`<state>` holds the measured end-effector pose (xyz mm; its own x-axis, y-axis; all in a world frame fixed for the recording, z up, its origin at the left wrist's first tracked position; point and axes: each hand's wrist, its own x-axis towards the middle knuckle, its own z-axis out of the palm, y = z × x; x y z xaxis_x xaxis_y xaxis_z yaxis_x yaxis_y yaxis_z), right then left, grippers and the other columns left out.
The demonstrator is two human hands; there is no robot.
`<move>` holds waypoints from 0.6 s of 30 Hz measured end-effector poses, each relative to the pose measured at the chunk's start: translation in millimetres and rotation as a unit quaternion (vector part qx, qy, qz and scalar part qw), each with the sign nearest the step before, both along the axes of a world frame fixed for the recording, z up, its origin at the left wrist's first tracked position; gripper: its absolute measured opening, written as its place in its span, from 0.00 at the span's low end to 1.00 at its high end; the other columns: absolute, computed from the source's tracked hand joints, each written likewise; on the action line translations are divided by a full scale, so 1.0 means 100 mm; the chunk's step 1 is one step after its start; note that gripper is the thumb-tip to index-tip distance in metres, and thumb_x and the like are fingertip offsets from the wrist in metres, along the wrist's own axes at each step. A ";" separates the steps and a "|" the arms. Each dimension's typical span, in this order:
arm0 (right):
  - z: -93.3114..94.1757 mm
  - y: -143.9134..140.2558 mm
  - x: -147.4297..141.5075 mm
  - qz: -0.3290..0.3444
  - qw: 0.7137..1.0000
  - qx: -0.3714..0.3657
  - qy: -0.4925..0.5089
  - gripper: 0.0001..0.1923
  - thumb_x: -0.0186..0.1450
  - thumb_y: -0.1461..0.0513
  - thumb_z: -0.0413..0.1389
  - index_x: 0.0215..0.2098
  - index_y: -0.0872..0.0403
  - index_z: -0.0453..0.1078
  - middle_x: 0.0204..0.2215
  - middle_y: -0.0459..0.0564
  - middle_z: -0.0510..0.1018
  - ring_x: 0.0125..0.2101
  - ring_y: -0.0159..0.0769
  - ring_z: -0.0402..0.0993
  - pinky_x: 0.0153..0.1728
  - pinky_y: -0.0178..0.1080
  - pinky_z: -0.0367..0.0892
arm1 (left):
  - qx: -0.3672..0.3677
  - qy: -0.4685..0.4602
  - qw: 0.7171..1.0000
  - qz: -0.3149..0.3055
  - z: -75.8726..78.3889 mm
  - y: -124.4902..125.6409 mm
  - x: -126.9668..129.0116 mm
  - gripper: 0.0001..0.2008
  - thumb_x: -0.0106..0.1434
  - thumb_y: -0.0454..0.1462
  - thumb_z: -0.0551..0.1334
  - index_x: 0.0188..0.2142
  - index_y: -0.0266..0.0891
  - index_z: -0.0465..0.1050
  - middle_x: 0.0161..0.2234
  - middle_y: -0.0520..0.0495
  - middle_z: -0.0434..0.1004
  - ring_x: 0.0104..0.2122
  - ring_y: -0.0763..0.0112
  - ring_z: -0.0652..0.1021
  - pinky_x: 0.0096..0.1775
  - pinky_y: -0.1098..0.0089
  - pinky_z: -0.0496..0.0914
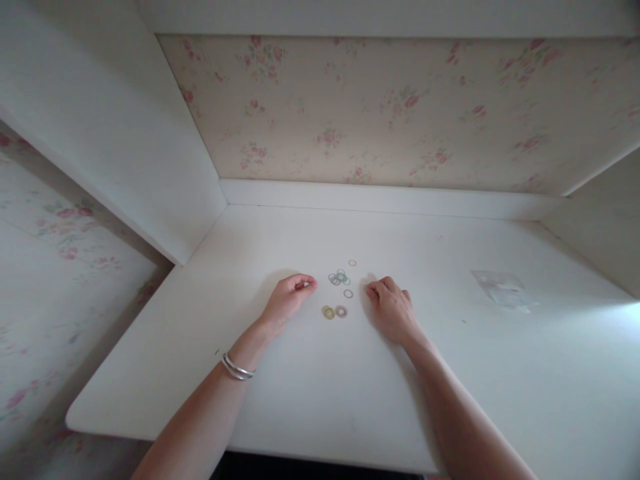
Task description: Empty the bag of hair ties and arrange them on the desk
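My left hand rests on the desk, fingers curled in, thumb and forefinger pinched together — whether a ring sits between them I cannot tell. My right hand lies knuckles up, fingers loosely curled, holding nothing I can see. Between them lie small rings: a tangled cluster farther off, single ones just beside it, and a yellow and a pink pair nearer me. A clear bag lies flat, well off to the right — its contents unclear. Floral wallpaper backs the white alcove; a bangle circles my left wrist.
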<state>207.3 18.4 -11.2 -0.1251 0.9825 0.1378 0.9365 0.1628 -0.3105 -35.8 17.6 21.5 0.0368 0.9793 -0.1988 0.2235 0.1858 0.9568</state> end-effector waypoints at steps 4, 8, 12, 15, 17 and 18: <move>0.01 -0.01 0.01 0.004 1.000 -0.007 0.014 0.13 0.69 0.58 0.43 0.40 0.50 0.68 0.39 0.49 0.70 0.39 0.37 0.69 0.39 0.41 0.55 | 0.000 0.000 1.000 0.002 0.00 0.00 0.00 0.13 0.55 0.45 0.61 0.35 0.38 0.74 0.22 0.55 0.65 0.21 0.79 0.60 0.25 0.74 0.54; 0.02 -0.02 0.01 -0.008 0.999 -0.022 0.033 0.12 0.68 0.57 0.44 0.40 0.49 0.69 0.39 0.49 0.70 0.38 0.36 0.69 0.40 0.41 0.55 | 0.001 -0.002 1.000 0.002 0.00 0.00 -0.01 0.13 0.56 0.45 0.61 0.35 0.38 0.74 0.22 0.54 0.64 0.21 0.78 0.60 0.25 0.74 0.54; 0.02 -0.02 0.01 0.002 1.000 -0.017 0.015 0.15 0.69 0.58 0.41 0.39 0.51 0.69 0.39 0.50 0.70 0.38 0.37 0.69 0.39 0.41 0.56 | 0.001 -0.007 1.000 0.006 0.00 -0.01 -0.01 0.13 0.55 0.45 0.61 0.35 0.38 0.74 0.22 0.54 0.65 0.20 0.78 0.60 0.25 0.74 0.54; 0.01 -0.04 0.01 0.020 1.000 -0.003 0.002 0.15 0.70 0.59 0.41 0.40 0.52 0.68 0.38 0.51 0.69 0.38 0.37 0.69 0.39 0.41 0.56 | 0.007 -0.006 1.000 0.009 -0.01 -0.01 -0.01 0.14 0.55 0.46 0.61 0.34 0.38 0.75 0.22 0.54 0.66 0.20 0.79 0.60 0.24 0.74 0.54; 0.00 -0.07 -0.01 0.047 0.999 0.008 0.007 0.14 0.70 0.59 0.41 0.40 0.52 0.68 0.38 0.51 0.69 0.37 0.37 0.68 0.39 0.40 0.57 | 0.010 -0.006 1.000 0.009 -0.03 0.00 -0.01 0.14 0.54 0.46 0.62 0.34 0.39 0.75 0.22 0.55 0.65 0.20 0.79 0.60 0.24 0.75 0.54; 0.00 -0.09 -0.02 0.067 0.998 0.012 0.015 0.14 0.70 0.59 0.41 0.40 0.53 0.67 0.38 0.51 0.69 0.38 0.36 0.68 0.39 0.40 0.57 | 0.009 -0.006 1.000 0.010 -0.03 0.00 -0.01 0.14 0.54 0.46 0.62 0.34 0.39 0.75 0.22 0.55 0.65 0.20 0.79 0.60 0.24 0.75 0.54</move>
<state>205.3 9.6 -11.5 -0.2504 0.9536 0.1670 0.8964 0.2936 -0.3321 -36.6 17.6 18.1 0.0203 0.9835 -0.1799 0.2079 0.1719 0.9629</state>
